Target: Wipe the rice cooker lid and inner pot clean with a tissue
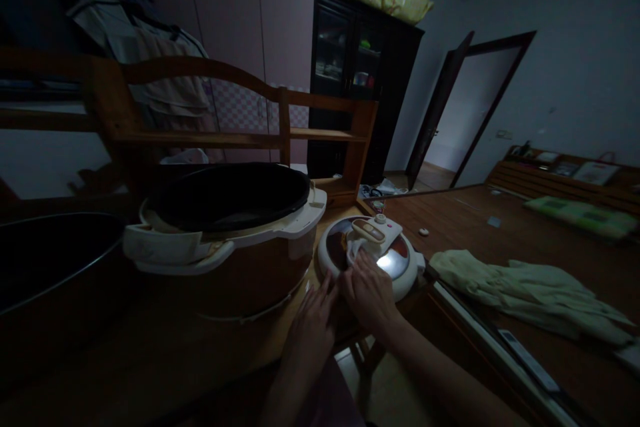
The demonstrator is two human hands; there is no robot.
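A round lid (pixel 413 273) with a white rim, a shiny metal top and a beige handle lies on the wooden desk, apparently from an electric pressure cooker. My right hand (pixel 369 285) is closed on a white cloth (pixel 358 244), pressing it against the lid beside the handle. The fingers of my left hand (pixel 311 320) are stretched out, their tips at the lid's near left rim. To the left stands the cooker body (pixel 270 273), without its lid, with a white collar and a dark opening. The cooker's inside is too dark to make out.
A large dark pot (pixel 60 267) stands at the far left. Behind the cooker rises a wooden shelf rail (pixel 200 140). On the right, a brown bed surface (pixel 450 213) holds a pale green garment (pixel 520 287) and a long remote-like strip (pixel 529 360).
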